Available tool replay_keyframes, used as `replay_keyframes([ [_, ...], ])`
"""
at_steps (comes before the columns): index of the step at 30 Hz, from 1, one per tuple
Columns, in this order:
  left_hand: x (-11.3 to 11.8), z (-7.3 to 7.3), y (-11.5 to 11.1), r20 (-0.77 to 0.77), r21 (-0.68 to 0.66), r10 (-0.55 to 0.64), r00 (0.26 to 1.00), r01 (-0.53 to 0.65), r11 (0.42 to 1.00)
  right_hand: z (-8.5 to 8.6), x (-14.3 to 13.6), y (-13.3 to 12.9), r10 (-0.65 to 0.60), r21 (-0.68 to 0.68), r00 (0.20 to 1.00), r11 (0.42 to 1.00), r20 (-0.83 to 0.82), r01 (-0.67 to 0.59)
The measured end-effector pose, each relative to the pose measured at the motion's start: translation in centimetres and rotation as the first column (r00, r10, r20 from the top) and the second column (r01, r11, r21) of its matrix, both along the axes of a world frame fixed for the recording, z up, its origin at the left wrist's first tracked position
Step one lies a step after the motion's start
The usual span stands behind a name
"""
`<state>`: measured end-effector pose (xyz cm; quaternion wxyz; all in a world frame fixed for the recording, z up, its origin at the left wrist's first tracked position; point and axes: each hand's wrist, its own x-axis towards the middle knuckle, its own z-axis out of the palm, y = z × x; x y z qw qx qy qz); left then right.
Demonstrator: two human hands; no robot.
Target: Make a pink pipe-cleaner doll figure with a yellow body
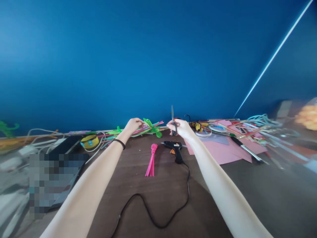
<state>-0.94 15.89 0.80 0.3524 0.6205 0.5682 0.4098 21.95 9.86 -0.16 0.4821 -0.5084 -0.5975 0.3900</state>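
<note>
My right hand grips a pair of scissors, its blades pointing up. At the pile of coloured pipe cleaners along the wall, my left hand has its fingers curled together. Curled green pipe cleaners lie right beside its fingertips; whatever those fingers pinch is hidden. On the table between my forearms lies a pink pipe-cleaner piece with a coiled head and several straight strands. A black glue gun rests on its side, below my right hand, its nozzle pointing left.
The glue gun's black cord loops across the table. Pink paper sheets, tape rolls and a black-handled cutter-like tool lie on the right. A yellow tape measure-like object, white cables and a dark device are left.
</note>
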Motion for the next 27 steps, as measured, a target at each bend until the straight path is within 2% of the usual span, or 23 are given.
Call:
replay_keyframes([
  [3, 0.4, 0.3, 0.1, 0.068, -0.002, -0.001, 0.998, 0.001, 1.0, -0.9, -2.9, 1.9, 0.033, 0.075, 0.978, 0.996, 0.208, -0.049],
  [5, 0.7, 0.3, 0.2, 0.108, 0.005, 0.002, 0.994, -0.002, 1.0, -1.6, -4.7, 3.1, -0.031, 0.133, 0.894, 0.991, 0.447, -0.032],
  [9, 1.0, 0.8, -0.3, 0.208, 0.013, -0.049, 0.977, 0.047, 0.999, -2.7, -7.1, 4.7, -0.145, 0.155, 0.85, 0.985, 0.506, 0.076],
  [11, 1.0, 1.4, -0.7, 0.32, -0.014, -0.103, 0.942, 0.113, 0.994, -3.1, -7.5, 5.0, -0.192, 0.151, 0.834, 0.98, 0.517, 0.131],
  [13, 0.8, 2.2, -1.0, 0.396, -0.006, -0.114, 0.911, 0.127, 0.992, -3.3, -7.6, 5.2, -0.226, 0.14, 0.822, 0.974, 0.523, 0.179],
  [17, -0.3, 4.3, -1.5, 0.556, 0.083, -0.05, 0.83, 0.004, 0.997, -3.6, -7.5, 5.1, -0.26, 0.112, 0.809, 0.965, 0.527, 0.237],
  [22, -2.9, 6.9, -2.6, 0.75, 0.126, 0.059, 0.658, -0.23, 0.965, -3.8, -7.3, 5.1, -0.269, 0.107, 0.804, 0.962, 0.53, 0.251],
  [24, -4.0, 7.3, -3.5, 0.79, 0.098, 0.106, 0.603, -0.295, 0.951, -3.8, -7.1, 5.1, -0.27, 0.114, 0.804, 0.962, 0.529, 0.249],
  [27, -5.5, 6.7, -5.1, 0.823, 0.018, 0.184, 0.537, -0.348, 0.937, -3.4, -6.7, 5.2, -0.281, 0.125, 0.803, 0.959, 0.526, 0.254],
])
